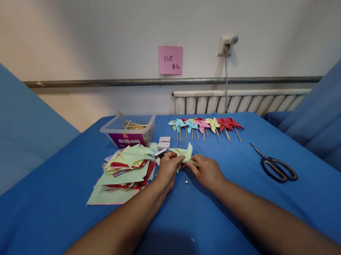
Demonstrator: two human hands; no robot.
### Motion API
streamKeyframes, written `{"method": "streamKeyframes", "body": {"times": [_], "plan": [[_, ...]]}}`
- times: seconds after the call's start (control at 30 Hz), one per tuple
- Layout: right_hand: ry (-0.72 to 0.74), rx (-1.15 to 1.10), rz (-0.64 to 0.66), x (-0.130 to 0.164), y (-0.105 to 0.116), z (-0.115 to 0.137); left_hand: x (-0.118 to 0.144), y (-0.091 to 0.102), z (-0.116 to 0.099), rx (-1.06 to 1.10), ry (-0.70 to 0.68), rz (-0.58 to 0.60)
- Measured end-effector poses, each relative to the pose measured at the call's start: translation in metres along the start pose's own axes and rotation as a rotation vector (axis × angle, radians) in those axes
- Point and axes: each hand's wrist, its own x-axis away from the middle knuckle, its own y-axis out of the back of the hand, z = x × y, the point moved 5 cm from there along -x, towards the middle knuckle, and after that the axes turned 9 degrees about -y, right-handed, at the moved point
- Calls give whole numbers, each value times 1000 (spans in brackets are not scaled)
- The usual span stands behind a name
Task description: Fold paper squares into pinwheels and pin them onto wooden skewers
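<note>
Your left hand [168, 169] and right hand [206, 171] both pinch one pale green folded paper pinwheel [183, 154], just right of the paper-square stack [125, 170]; seven finished pinwheels [205, 125] lie beyond.

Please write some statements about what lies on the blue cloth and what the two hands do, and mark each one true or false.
1. Both hands hold a pale green folded paper. True: the left hand and the right hand pinch it from either side.
2. The scissors lie to the left of the paper stack. False: they lie far right, apart from the paper stack.
3. A row of finished pinwheels lies behind the hands. True.
4. The plastic box holds scissors. False: it holds wooden sticks.
5. A pink note hangs on the wall. True.
</note>
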Motion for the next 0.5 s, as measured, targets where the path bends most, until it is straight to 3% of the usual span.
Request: {"method": "streamKeyframes", "body": {"times": [0.5], "plan": [[3, -43, 5, 0, 0, 0, -1, 2, 2, 11, -10, 29]]}}
